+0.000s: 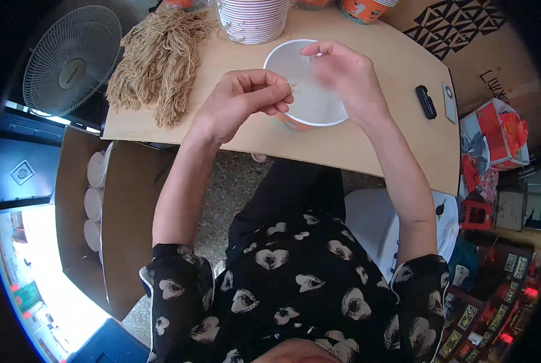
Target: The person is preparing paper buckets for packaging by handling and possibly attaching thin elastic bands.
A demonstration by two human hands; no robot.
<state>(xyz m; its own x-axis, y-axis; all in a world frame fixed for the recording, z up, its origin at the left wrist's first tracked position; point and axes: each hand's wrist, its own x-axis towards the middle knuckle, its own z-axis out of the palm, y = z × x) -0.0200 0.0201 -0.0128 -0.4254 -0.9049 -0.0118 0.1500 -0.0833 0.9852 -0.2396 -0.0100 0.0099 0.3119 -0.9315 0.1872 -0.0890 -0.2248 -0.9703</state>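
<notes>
A white paper bucket (309,100) with an orange outside stands on the wooden table (355,145) in front of me. My left hand (243,103) pinches a thin tan cord at the bucket's left rim. Blurred by motion, my right hand (346,75) hovers over the bucket's right side and pinches the same cord between thumb and forefinger. The short stretch of cord (297,85) runs between the two hands above the bucket's opening.
A bundle of tan cords (158,60) lies at the table's left. A stack of paper buckets (252,18) stands at the back. A small black device (426,101) lies at the right. A fan (71,57) stands to the left, with cardboard boxes (89,199) of cups beneath.
</notes>
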